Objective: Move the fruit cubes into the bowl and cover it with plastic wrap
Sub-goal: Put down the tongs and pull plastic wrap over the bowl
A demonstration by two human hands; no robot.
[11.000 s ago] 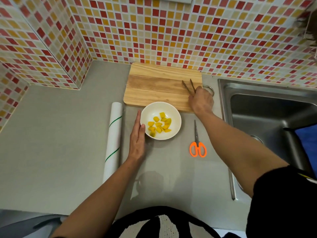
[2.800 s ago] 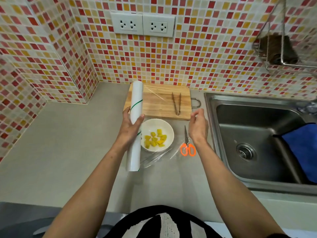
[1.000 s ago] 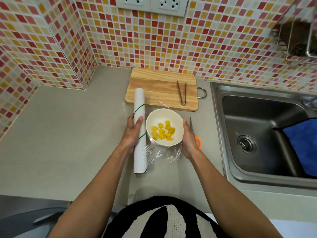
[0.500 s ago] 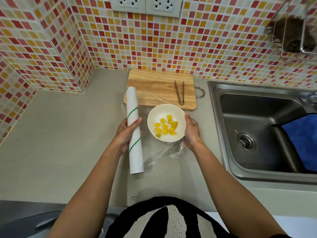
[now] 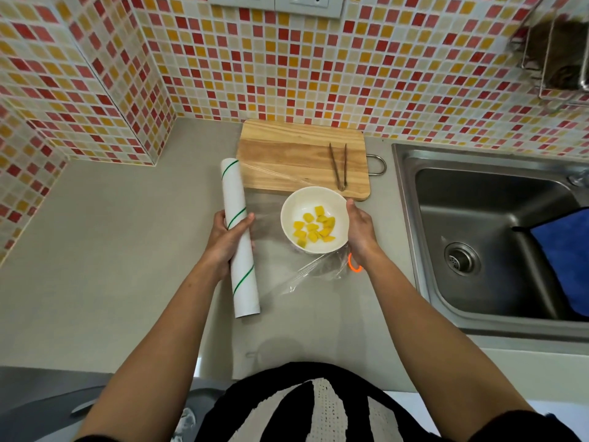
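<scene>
Cubes (image 5: 314, 230) already in bowl (image 5: 299, 205); wrapping step. Left hand (image 5: 227, 240) clasps roll (image 5: 239, 237) left of bowl; right hand (image 5: 360, 232) pins film (image 5: 318, 272) at bowl's right. Next: cut film.

The right hand (image 5: 360, 232) covers the scissors (image 5: 354, 264), just an orange handle loop showing; the wall sockets (image 5: 307, 3) run off the top edge.

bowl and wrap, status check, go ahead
Left hand grips wrap roll. Right hand pressed on bowl rim, film stretched across. Scissors mostly hidden under wrist.
</scene>
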